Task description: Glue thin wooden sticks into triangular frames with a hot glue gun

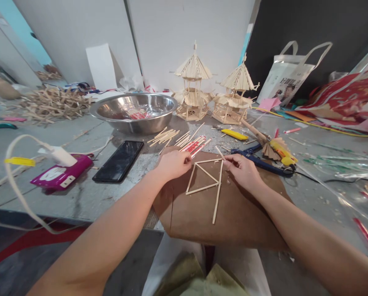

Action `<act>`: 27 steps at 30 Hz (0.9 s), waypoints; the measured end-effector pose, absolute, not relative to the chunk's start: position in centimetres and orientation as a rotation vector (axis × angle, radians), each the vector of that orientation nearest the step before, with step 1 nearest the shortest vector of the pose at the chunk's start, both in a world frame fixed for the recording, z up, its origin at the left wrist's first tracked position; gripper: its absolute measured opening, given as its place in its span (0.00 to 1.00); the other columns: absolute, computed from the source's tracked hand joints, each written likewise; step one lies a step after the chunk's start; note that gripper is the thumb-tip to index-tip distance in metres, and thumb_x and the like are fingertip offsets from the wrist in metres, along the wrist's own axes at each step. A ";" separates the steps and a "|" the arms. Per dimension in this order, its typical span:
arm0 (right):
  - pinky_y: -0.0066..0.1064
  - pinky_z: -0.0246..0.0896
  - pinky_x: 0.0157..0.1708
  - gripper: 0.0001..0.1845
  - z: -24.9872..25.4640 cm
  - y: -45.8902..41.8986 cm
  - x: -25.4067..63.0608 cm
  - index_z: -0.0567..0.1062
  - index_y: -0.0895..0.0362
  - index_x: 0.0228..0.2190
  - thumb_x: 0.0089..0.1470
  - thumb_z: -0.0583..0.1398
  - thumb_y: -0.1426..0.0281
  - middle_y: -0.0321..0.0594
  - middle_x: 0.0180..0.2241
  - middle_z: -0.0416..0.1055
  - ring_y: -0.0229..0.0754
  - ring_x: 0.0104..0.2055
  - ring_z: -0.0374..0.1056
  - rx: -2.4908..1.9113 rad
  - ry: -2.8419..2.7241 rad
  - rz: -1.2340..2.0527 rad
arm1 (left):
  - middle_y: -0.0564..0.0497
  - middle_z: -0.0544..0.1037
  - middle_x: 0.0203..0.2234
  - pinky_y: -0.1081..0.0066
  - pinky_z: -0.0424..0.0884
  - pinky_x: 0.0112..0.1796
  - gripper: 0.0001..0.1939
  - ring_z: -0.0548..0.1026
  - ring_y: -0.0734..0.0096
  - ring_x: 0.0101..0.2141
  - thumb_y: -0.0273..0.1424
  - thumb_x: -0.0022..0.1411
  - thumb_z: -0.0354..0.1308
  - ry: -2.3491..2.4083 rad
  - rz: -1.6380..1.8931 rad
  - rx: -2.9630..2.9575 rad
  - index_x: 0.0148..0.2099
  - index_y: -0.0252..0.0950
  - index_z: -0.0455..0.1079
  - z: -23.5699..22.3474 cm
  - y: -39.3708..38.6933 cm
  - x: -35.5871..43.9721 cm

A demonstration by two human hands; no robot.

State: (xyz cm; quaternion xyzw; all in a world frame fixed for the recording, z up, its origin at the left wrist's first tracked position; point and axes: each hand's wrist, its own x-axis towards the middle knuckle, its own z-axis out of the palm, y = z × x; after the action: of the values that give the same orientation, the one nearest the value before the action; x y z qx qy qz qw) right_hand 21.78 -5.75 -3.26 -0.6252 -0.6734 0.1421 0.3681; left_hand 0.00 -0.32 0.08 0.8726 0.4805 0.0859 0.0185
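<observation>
On a brown board [190, 220] in front of me lies a flat frame of thin wooden sticks [202, 190], four-sided with a diagonal across it. One long stick [216, 205] runs down from its right side towards me. My right hand [244, 172] pinches a short wooden stick [219, 153] at the frame's upper right corner. Just left of the frame, my left hand [174, 163] is closed, fingertips curled beside the pile of red-and-white and plain sticks [194, 146]. What those fingers hold, if anything, is hidden.
Two stick-built pagodas [192, 98] stand behind, beside a steel basin [134, 123]. A phone [118, 161] and purple power strip [63, 174] lie left. To the right are a blue glue gun [261, 161] with its cable and a yellow cutter [234, 134].
</observation>
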 end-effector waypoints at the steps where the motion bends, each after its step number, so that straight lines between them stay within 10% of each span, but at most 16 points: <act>1: 0.29 0.56 0.29 0.13 -3.3 -5.7 21.8 0.72 0.55 0.32 0.47 0.52 0.64 0.38 0.30 0.71 0.38 0.28 0.63 -1.606 -1.725 0.377 | 0.53 0.73 0.25 0.74 0.60 0.25 0.11 0.68 0.71 0.26 0.34 0.52 0.45 1.488 0.270 2.715 0.30 0.40 0.69 0.1 -0.3 0.0; 27: 0.27 0.53 0.25 0.13 -2.9 -5.4 21.7 0.66 0.56 0.30 0.48 0.49 0.62 0.35 0.20 0.66 0.37 0.23 0.63 -1.829 -1.582 0.552 | 0.57 0.74 0.35 0.73 0.64 0.33 0.18 0.70 0.70 0.35 0.30 0.51 0.45 1.421 0.142 2.738 0.41 0.53 0.68 -0.6 0.1 -0.2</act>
State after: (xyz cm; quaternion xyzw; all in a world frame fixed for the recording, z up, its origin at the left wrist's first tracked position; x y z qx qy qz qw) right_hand 21.68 -5.40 -2.88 -0.6974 -0.6034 0.2105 0.3244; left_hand -0.19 0.06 -0.57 0.8863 0.4601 0.0460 0.0269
